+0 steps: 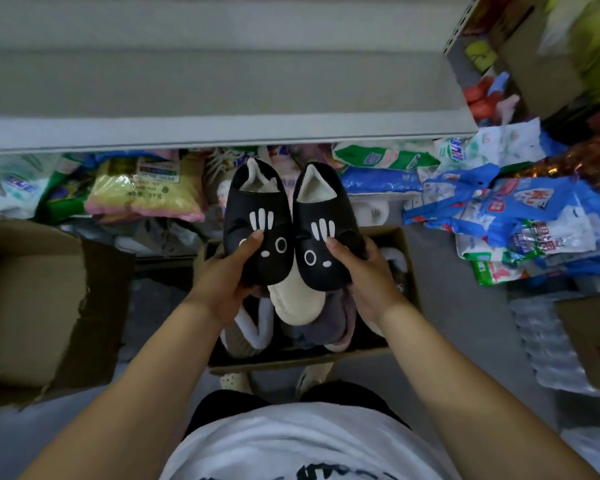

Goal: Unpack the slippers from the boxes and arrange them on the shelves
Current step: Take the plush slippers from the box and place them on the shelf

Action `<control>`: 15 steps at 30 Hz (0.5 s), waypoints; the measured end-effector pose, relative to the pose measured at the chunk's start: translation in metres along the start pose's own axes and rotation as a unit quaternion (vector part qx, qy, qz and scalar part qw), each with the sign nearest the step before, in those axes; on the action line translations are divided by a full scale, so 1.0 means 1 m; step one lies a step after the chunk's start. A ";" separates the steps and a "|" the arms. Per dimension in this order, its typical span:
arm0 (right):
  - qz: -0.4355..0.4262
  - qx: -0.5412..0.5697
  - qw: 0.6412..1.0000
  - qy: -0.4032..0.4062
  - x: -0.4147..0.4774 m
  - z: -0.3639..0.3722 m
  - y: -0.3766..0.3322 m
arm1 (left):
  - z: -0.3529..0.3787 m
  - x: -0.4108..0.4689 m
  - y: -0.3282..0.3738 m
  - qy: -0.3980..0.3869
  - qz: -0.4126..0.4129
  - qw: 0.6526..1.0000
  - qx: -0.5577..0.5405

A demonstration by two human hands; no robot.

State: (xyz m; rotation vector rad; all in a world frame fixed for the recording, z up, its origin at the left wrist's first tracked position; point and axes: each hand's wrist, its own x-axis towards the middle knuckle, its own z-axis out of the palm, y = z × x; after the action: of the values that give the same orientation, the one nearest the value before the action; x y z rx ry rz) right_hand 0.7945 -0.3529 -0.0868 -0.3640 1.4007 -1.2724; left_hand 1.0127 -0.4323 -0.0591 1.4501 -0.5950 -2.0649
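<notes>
Left hand (227,277) grips one black plush-lined slipper with a white cat face (257,220) by the toe, thumb on top, fingers (248,289) curled under; right hand (362,271) holds the matching black slipper (326,237) likewise. Pair sits side by side over the open brown cardboard box (407,251), below the grey metal shelf (222,98).

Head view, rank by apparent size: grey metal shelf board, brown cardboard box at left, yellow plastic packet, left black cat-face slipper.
1. Grey metal shelf board
2. Brown cardboard box
3. Yellow plastic packet and left black cat-face slipper look alike; the slipper is raised nearer the camera, so unranked.
</notes>
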 end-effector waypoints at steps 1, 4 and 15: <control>-0.008 0.013 1.000 0.016 0.001 0.006 -0.006 | 0.001 -0.001 0.013 -0.020 0.009 1.000 0.003; -0.036 0.031 0.997 0.058 0.001 0.027 -0.029 | 0.006 -0.004 0.052 -0.053 0.049 0.997 0.012; -0.104 0.107 0.975 0.165 0.005 0.015 -0.109 | 0.067 -0.008 0.124 -0.075 0.085 0.991 0.066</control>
State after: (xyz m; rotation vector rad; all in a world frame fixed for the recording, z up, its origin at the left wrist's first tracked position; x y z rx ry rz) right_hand 0.7582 -0.4034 0.0039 -0.1580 1.5095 -1.6999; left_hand 0.9736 -0.5174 0.0458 1.2731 -0.9008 -2.0430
